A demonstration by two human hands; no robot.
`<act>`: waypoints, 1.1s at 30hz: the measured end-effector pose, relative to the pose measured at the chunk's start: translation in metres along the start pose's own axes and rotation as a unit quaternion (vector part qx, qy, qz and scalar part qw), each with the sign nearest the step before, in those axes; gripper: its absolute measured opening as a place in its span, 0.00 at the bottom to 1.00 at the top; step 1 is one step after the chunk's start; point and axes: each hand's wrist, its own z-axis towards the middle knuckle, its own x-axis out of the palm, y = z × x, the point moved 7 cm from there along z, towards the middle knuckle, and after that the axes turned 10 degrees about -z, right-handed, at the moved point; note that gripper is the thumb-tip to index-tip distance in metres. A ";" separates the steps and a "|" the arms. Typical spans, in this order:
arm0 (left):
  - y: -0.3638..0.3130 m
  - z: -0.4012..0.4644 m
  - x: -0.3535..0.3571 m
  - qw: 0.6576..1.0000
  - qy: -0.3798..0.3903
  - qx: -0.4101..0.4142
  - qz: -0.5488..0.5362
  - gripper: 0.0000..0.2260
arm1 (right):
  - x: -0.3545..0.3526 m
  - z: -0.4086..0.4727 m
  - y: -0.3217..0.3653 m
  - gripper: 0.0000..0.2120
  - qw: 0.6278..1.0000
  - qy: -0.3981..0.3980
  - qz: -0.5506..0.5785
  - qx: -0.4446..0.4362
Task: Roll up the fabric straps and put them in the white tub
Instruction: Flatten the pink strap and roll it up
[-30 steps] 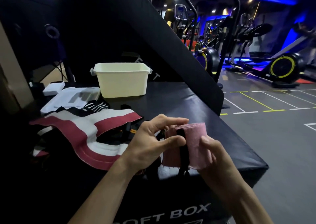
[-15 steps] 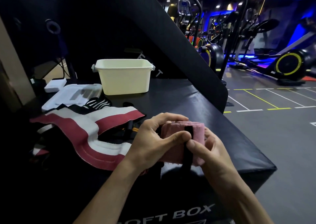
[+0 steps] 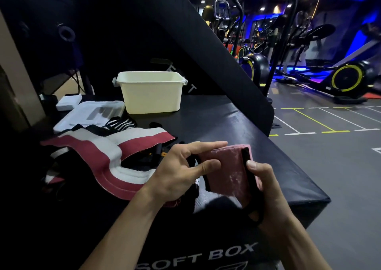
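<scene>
White capitals "SOFT BOX" on front face of black padded box (image 3: 206, 255), partly cut off at bottom edge. On leaning black pad (image 3: 206, 49) behind white tub (image 3: 151, 96): stray white letters "E", "T"; rest hidden.

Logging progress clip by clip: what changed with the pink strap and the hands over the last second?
The right hand shifted from the strap's near face to its right edge, thumb on the black band. The left hand kept holding the left side. The pink strap turned slightly but is no more rolled. The white tub and the red-and-white straps stayed put.
</scene>
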 end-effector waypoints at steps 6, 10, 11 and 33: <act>0.006 0.001 -0.003 1.000 -0.026 0.002 -0.015 0.21 | 0.003 -0.003 0.002 0.37 1.000 0.004 -0.008 -0.007; 0.010 0.000 -0.004 0.999 -0.026 -0.024 0.000 0.26 | -0.003 -0.003 0.006 0.30 0.999 -0.015 -0.024 -0.023; 0.010 0.001 -0.005 0.999 -0.035 -0.020 0.008 0.25 | -0.005 -0.002 0.007 0.25 0.998 -0.029 -0.034 -0.033; 0.000 -0.008 -0.002 0.980 -0.199 0.019 0.021 0.27 | -0.026 0.001 0.013 0.33 0.895 -0.136 -0.384 -0.180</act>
